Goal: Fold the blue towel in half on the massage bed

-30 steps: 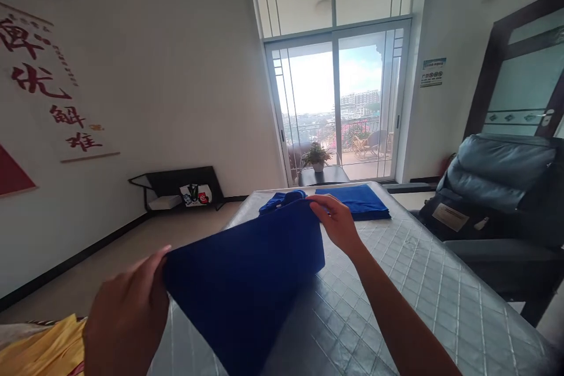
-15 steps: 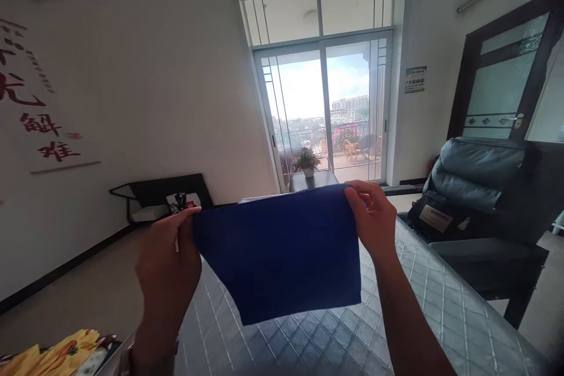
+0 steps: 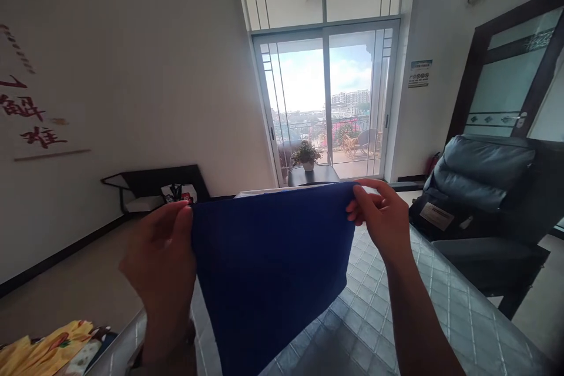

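A dark blue cloth (image 3: pixel 273 258) hangs stretched between my two hands above the table. My left hand (image 3: pixel 163 258) pinches its upper left corner between thumb and fingers. At the upper right corner, my right hand (image 3: pixel 381 214) grips the cloth, with fingertips showing on its near side. The top edge is pulled nearly straight, and the lower part hangs down with its bottom edge slanting. Beneath it lies a grey, quilted-pattern table cover (image 3: pixel 445 299), partly hidden by the cloth.
Yellow patterned fabric (image 3: pixel 48 346) lies at the lower left. A black recliner (image 3: pixel 482 188) stands to the right. Beyond the table are a potted plant (image 3: pixel 307 154) and a sliding glass door (image 3: pixel 326 106). A black bench (image 3: pixel 158 185) with a bag stands by the left wall.
My hands have spread slightly apart with the cloth. Its lower edge has swung from roughly level to slanting, dropping lower on the left. The view has shifted a little.
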Demonstrator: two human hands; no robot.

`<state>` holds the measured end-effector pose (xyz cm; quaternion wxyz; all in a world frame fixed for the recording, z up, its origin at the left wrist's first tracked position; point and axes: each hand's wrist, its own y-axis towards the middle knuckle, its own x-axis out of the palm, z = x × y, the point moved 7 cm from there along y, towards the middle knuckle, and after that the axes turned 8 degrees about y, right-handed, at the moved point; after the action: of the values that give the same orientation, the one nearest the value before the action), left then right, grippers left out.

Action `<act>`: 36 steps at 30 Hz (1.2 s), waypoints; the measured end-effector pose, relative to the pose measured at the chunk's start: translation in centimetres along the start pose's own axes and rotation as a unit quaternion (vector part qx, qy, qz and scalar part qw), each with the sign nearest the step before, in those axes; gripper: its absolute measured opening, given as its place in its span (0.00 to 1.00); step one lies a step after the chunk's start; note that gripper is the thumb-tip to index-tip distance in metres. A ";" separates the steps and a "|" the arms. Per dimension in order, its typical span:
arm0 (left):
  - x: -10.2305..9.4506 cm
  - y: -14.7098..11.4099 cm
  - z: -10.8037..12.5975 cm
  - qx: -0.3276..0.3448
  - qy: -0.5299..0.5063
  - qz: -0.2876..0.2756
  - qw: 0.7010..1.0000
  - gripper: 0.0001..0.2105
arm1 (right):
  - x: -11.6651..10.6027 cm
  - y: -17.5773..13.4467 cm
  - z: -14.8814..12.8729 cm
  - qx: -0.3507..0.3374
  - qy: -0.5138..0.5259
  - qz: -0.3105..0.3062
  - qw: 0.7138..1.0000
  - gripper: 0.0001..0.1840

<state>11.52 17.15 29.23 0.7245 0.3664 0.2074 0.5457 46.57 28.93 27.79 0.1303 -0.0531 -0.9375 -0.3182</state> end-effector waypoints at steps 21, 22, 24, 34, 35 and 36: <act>-1.5 -1.1 4.2 0.180 -0.063 0.074 0.979 0.06 | 0.2 -0.8 -1.4 -0.119 0.058 0.093 0.987 0.14; -1.5 -1.0 4.0 0.175 -0.069 0.079 0.979 0.07 | 0.3 -0.8 -1.4 -0.118 0.058 0.088 0.987 0.14; -1.5 -0.9 3.8 0.162 -0.072 0.088 0.980 0.07 | 0.4 -0.6 -1.2 -0.112 0.059 0.084 0.989 0.14; -1.8 -0.9 3.8 0.090 -0.129 0.067 0.985 0.07 | -0.5 0.0 -0.5 -0.099 0.052 0.108 0.988 0.18; -1.9 -1.0 3.8 0.085 -0.135 0.067 0.985 0.07 | -0.6 -0.1 -0.7 -0.104 0.052 0.112 0.987 0.18; -2.0 -1.0 3.9 0.081 -0.138 0.065 0.985 0.07 | -0.7 -0.2 -0.9 -0.109 0.051 0.117 0.986 0.18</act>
<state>14.23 13.95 30.81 0.6770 0.5087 0.1246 0.5171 47.40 28.17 28.17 0.2079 -0.1600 -0.8765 -0.4036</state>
